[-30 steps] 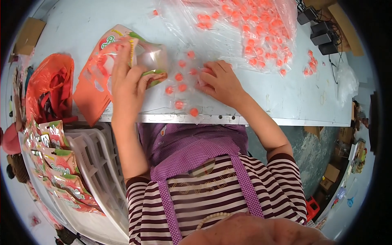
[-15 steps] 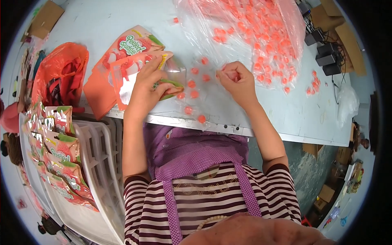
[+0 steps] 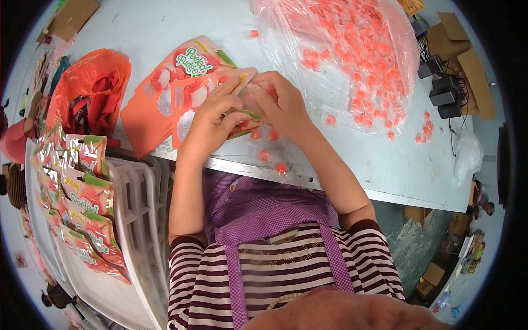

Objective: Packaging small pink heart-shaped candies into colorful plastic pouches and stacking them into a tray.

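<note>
A pink-and-red printed candy pouch (image 3: 186, 98) lies near the table's front edge, its mouth toward the right. My left hand (image 3: 213, 116) grips it near the mouth, thumb and fingers holding the sides apart. My right hand (image 3: 286, 104) is closed at that mouth, fingertips touching or just inside it. Something clear and reddish shows between its fingers, apparently wrapped candies, partly hidden by the hand. Below the right hand lie several loose red candies (image 3: 264, 155) in clear wrappers. More flat pouches (image 3: 144, 118) are fanned out under the held one.
A large clear bag (image 3: 379, 60) spills many wrapped candies at the back right. On the left sit a red plastic bag (image 3: 91, 71) and a white crate (image 3: 137, 203) with filled pouches (image 3: 88, 192). Black power adapters (image 3: 445, 91) and cardboard (image 3: 476, 82) line the right edge.
My right hand has moved left from the open table to the pouch's mouth, covering some loose candies. My left hand keeps its hold on the pouch. The whole view has shifted slightly.
</note>
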The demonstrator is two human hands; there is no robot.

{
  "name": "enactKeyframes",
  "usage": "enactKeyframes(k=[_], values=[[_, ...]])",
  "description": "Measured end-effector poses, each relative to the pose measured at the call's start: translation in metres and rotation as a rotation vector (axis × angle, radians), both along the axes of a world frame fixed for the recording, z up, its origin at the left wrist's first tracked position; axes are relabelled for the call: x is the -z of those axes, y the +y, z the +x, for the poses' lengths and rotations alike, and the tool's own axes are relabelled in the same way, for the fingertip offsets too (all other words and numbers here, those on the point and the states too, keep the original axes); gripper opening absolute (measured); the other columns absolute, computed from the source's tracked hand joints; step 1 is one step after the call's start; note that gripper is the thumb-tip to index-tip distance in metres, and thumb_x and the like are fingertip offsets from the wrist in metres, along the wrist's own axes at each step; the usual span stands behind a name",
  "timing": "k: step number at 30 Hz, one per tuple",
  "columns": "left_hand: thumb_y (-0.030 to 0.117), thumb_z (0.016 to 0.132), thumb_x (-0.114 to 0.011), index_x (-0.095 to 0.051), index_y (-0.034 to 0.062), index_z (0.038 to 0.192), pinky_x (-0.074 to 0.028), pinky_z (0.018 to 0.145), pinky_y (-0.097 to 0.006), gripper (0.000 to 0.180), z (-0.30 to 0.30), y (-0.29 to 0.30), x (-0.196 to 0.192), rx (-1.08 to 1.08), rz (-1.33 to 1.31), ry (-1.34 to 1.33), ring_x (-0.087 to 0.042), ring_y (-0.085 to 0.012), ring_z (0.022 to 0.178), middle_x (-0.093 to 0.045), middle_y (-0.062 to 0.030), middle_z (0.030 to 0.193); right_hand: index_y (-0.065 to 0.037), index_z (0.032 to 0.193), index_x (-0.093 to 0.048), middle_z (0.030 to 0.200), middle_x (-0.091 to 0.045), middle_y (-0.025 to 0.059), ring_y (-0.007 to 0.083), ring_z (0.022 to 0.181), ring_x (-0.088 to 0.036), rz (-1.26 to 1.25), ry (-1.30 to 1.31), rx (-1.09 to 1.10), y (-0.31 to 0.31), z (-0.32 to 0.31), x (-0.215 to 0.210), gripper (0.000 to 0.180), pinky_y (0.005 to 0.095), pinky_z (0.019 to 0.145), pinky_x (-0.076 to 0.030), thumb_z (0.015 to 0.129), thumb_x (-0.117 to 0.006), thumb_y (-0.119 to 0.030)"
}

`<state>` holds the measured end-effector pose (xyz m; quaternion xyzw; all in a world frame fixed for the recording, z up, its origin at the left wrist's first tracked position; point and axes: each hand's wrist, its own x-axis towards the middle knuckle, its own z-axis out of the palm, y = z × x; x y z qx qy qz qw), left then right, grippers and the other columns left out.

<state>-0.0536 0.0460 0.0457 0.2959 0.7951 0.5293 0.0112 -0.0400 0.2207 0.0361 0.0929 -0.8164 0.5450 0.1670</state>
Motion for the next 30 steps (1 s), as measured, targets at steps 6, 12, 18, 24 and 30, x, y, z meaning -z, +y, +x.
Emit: enactKeyframes(k=[6,12,18,24,30], values=[[-0.002,0.072,-0.067,-0.057,0.0027,0.085,-0.039,0.097,-0.039,0.017,-0.001,0.005,-0.005,0.005,-0.014,0.099,-0.045,-0.0362,0.122,-0.046,-0.0206,0.133,-0.004,0.099,-0.056,0.098,-0.053,0.0101,0.0224,0.085,-0.054,0.248,0.193,0.025,-0.001,-0.008,-0.004,0.019,0.0330,0.077,-0.045,0.088,-0.058,-0.019],[0.000,0.071,-0.068,-0.058,0.0033,0.084,-0.040,0.097,-0.038,0.017,-0.005,0.005,0.000,-0.018,-0.016,0.116,-0.045,-0.0357,0.122,-0.045,-0.0192,0.134,-0.003,0.098,-0.056,0.098,-0.054,0.0099,0.0250,0.091,-0.055,0.103,0.111,0.077,-0.012,-0.011,-0.010,0.015,0.0327,0.081,-0.046,0.085,-0.059,-0.011],[0.000,0.073,-0.068,-0.056,0.0033,0.083,-0.041,0.096,-0.035,0.016,-0.002,0.002,-0.006,-0.007,0.062,0.026,-0.044,-0.0331,0.124,-0.046,-0.0183,0.134,-0.004,0.102,-0.057,0.109,-0.058,0.0122,0.0276,0.104,-0.054,0.092,0.388,-0.118,-0.007,-0.012,-0.012,0.021,0.0395,0.099,-0.038,0.087,-0.055,-0.019],[-0.002,0.075,-0.068,-0.055,0.0026,0.084,-0.041,0.095,-0.033,0.017,0.000,-0.004,-0.002,-0.019,0.228,-0.083,-0.047,-0.0272,0.123,-0.050,-0.0160,0.131,-0.003,0.119,-0.052,0.125,-0.052,0.0166,0.0344,0.125,-0.043,-0.149,0.439,-0.237,-0.015,-0.005,-0.018,0.050,0.0518,0.108,-0.024,0.088,-0.053,-0.041],[-0.004,0.079,-0.064,-0.053,0.0036,0.087,-0.044,0.083,-0.026,0.016,0.005,-0.016,-0.003,-0.098,0.472,-0.272,-0.054,-0.0140,0.101,-0.058,-0.0071,0.113,-0.002,0.118,-0.054,0.123,-0.055,0.0161,0.0324,0.119,-0.049,0.211,0.539,-0.233,-0.005,0.008,-0.019,0.060,0.0516,0.107,-0.026,0.081,-0.059,-0.050]])
